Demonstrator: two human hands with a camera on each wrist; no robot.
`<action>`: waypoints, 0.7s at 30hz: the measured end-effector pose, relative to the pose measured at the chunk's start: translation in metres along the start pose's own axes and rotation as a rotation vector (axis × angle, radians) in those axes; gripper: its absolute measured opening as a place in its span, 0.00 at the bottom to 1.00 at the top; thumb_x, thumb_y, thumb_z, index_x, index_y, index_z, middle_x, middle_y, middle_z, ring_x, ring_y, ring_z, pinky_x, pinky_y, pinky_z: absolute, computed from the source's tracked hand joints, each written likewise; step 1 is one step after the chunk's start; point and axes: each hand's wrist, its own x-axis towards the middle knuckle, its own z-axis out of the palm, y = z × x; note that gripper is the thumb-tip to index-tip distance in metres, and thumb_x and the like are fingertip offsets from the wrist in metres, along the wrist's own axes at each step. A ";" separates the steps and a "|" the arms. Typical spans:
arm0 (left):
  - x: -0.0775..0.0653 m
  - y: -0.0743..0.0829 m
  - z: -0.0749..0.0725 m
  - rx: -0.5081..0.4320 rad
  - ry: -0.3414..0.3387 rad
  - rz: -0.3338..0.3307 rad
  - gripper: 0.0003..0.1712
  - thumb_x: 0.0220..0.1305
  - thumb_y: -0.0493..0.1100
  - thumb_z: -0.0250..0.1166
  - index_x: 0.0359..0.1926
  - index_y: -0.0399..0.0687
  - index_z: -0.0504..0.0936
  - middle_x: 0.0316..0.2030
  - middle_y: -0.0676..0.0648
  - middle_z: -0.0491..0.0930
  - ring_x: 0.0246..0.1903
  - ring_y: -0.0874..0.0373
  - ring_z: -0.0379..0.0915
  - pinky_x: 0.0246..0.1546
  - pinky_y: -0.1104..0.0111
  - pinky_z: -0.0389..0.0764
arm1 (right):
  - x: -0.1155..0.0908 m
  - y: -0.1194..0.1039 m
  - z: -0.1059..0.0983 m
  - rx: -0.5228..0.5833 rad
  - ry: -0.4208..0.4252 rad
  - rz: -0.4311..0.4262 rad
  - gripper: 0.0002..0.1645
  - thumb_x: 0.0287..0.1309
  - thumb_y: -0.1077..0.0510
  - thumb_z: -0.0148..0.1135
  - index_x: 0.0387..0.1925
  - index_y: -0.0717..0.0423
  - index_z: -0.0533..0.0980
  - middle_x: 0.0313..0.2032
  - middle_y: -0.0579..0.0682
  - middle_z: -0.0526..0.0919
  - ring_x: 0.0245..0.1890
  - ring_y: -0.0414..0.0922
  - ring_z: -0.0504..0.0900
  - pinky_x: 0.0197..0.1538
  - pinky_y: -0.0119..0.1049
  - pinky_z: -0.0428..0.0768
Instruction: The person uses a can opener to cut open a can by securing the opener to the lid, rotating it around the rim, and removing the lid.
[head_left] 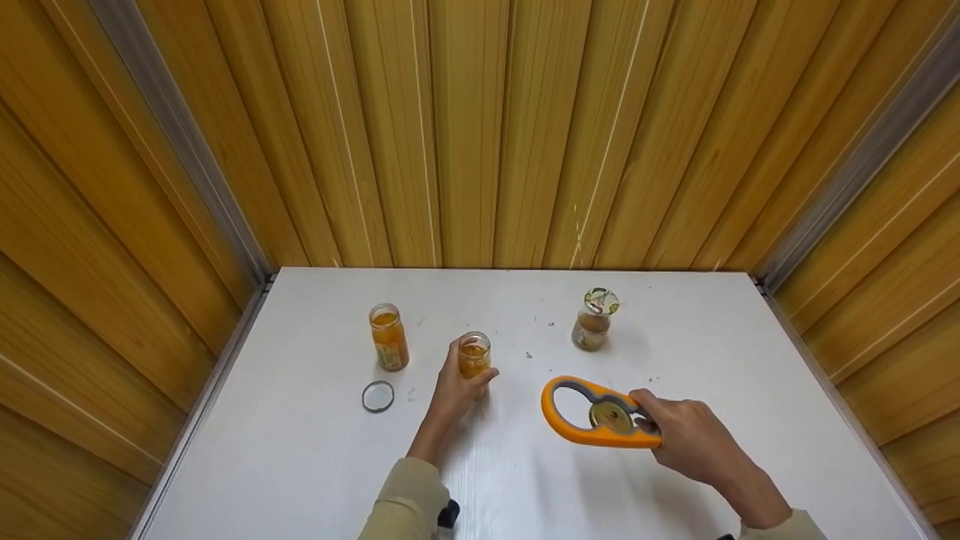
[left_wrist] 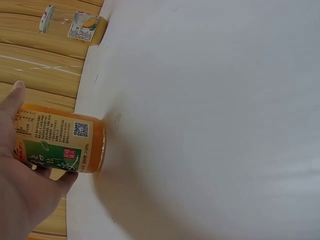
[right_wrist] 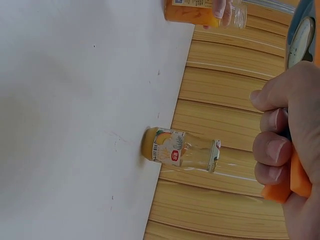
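Observation:
My left hand grips an open glass jar of orange fruit, which stands upright on the white table. Its green and tan label shows in the left wrist view. In my right hand is an orange and grey jar opener, held by its handles above the table. A gold-coloured lid sits inside the opener's smaller ring, near my fingers. The right wrist view shows the fingers curled round the orange handles.
Left of the held jar stands another open jar of orange contents, with a loose lid lying in front of it. A smaller jar with a patterned lid stands at the back right. Yellow wood-look panels rise behind the table.

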 end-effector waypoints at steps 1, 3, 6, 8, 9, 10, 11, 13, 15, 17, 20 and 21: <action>0.002 0.000 0.000 0.009 0.007 -0.001 0.43 0.65 0.40 0.74 0.75 0.47 0.61 0.66 0.39 0.72 0.66 0.42 0.69 0.69 0.45 0.69 | -0.001 0.000 0.000 -0.001 -0.003 0.008 0.30 0.48 0.70 0.76 0.52 0.51 0.77 0.34 0.44 0.88 0.23 0.31 0.73 0.30 0.32 0.82; 0.005 0.000 0.000 0.027 0.018 -0.003 0.43 0.65 0.40 0.74 0.74 0.48 0.62 0.66 0.39 0.73 0.66 0.42 0.70 0.68 0.46 0.70 | -0.001 0.001 -0.001 -0.005 -0.009 0.026 0.30 0.48 0.70 0.76 0.53 0.51 0.77 0.34 0.44 0.88 0.23 0.31 0.73 0.31 0.32 0.82; 0.009 0.000 0.000 0.049 0.027 -0.011 0.42 0.65 0.40 0.74 0.74 0.47 0.62 0.66 0.38 0.72 0.66 0.41 0.70 0.68 0.45 0.70 | -0.003 0.002 -0.001 -0.010 -0.016 0.048 0.31 0.48 0.69 0.77 0.53 0.50 0.76 0.34 0.44 0.88 0.23 0.31 0.72 0.31 0.32 0.81; 0.013 -0.001 0.000 0.049 0.031 -0.027 0.42 0.65 0.40 0.74 0.74 0.47 0.62 0.67 0.38 0.72 0.66 0.41 0.70 0.68 0.45 0.70 | -0.004 0.003 -0.001 -0.014 -0.012 0.043 0.31 0.48 0.69 0.77 0.53 0.50 0.76 0.33 0.44 0.88 0.23 0.31 0.72 0.31 0.32 0.80; 0.014 -0.002 0.000 0.046 0.030 -0.035 0.42 0.65 0.40 0.74 0.74 0.47 0.62 0.67 0.38 0.72 0.66 0.40 0.69 0.68 0.45 0.70 | -0.004 0.003 -0.001 -0.016 -0.005 0.034 0.31 0.48 0.69 0.77 0.53 0.50 0.76 0.33 0.44 0.88 0.23 0.31 0.72 0.30 0.31 0.79; 0.016 -0.002 0.000 0.043 0.027 -0.042 0.42 0.65 0.40 0.73 0.74 0.47 0.61 0.67 0.37 0.71 0.66 0.40 0.69 0.68 0.45 0.71 | -0.005 0.004 0.000 -0.019 0.003 0.027 0.31 0.48 0.69 0.77 0.53 0.50 0.76 0.33 0.44 0.88 0.23 0.31 0.73 0.29 0.31 0.79; 0.017 -0.001 0.001 0.040 0.026 -0.047 0.42 0.66 0.40 0.73 0.74 0.47 0.61 0.67 0.38 0.71 0.66 0.40 0.69 0.68 0.46 0.70 | -0.005 0.004 0.000 -0.023 0.013 0.019 0.31 0.47 0.70 0.77 0.53 0.50 0.76 0.33 0.44 0.88 0.22 0.32 0.73 0.28 0.31 0.78; 0.022 -0.001 0.002 0.029 0.023 -0.060 0.42 0.66 0.40 0.73 0.74 0.49 0.61 0.68 0.38 0.71 0.67 0.41 0.68 0.69 0.47 0.69 | -0.006 0.006 -0.001 -0.033 0.031 0.009 0.31 0.47 0.70 0.77 0.52 0.51 0.76 0.32 0.45 0.88 0.23 0.32 0.75 0.28 0.32 0.79; 0.026 0.001 0.002 0.031 0.026 -0.064 0.42 0.66 0.40 0.73 0.75 0.49 0.61 0.68 0.38 0.70 0.68 0.41 0.68 0.70 0.47 0.68 | -0.006 0.007 -0.002 -0.039 0.032 0.013 0.30 0.48 0.69 0.76 0.52 0.51 0.76 0.33 0.45 0.88 0.23 0.32 0.75 0.28 0.32 0.79; 0.030 0.003 0.003 0.041 0.036 -0.067 0.42 0.66 0.40 0.73 0.75 0.50 0.61 0.69 0.39 0.70 0.68 0.41 0.68 0.70 0.47 0.68 | -0.006 0.007 -0.003 -0.043 0.023 0.023 0.29 0.49 0.69 0.76 0.52 0.51 0.76 0.33 0.45 0.88 0.23 0.32 0.74 0.29 0.32 0.80; 0.035 0.004 0.003 0.056 0.050 -0.068 0.44 0.66 0.40 0.73 0.76 0.49 0.59 0.69 0.39 0.70 0.68 0.42 0.68 0.70 0.47 0.68 | -0.006 0.009 -0.005 -0.046 0.007 0.038 0.30 0.48 0.69 0.76 0.53 0.51 0.76 0.33 0.45 0.88 0.22 0.32 0.73 0.29 0.32 0.80; 0.036 0.004 0.004 0.057 0.053 -0.066 0.44 0.66 0.40 0.73 0.76 0.49 0.59 0.69 0.39 0.70 0.68 0.42 0.68 0.70 0.47 0.68 | -0.007 0.009 -0.005 -0.045 0.004 0.041 0.30 0.48 0.69 0.76 0.53 0.51 0.76 0.33 0.45 0.88 0.22 0.32 0.73 0.29 0.32 0.79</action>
